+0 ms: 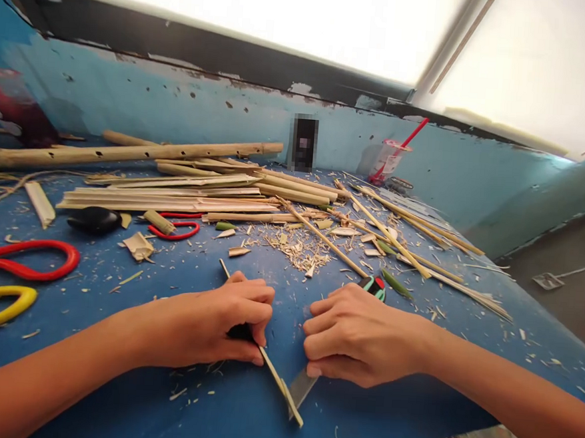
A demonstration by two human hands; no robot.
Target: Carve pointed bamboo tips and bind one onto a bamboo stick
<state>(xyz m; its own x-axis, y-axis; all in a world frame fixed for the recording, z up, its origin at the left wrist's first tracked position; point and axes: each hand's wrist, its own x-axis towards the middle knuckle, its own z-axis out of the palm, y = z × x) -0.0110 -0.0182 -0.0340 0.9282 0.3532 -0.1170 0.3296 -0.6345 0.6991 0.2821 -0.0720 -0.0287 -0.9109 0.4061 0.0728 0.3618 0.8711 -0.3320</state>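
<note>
Bamboo strip (pixel 277 380), thin and pale, slanting across the lower centre of the blue surface (pixel 178 284), pinched in the left hand (pixel 219 327) with fingers closed around it. Just right, right hand (pixel 354 333) clenched on a knife (pixel 301 388), blade touching the strip's near end. Beyond, shavings (pixel 295 246) at centre; red scissors (pixel 24 257) at left; bamboo poles (pixel 127 151) at upper left; plastic cup (pixel 389 159) farthest back.

The blue bench (pixel 505 334) is bare to the right of the right hand (pixel 359 334) and along the near edge. Ahead, pale split bamboo strips (pixel 173 201) and scattered wood shavings (pixel 295 246) block the way. Red-handled scissors (pixel 24 260) and a yellow loop handle (pixel 0 305) crowd the left.
</note>
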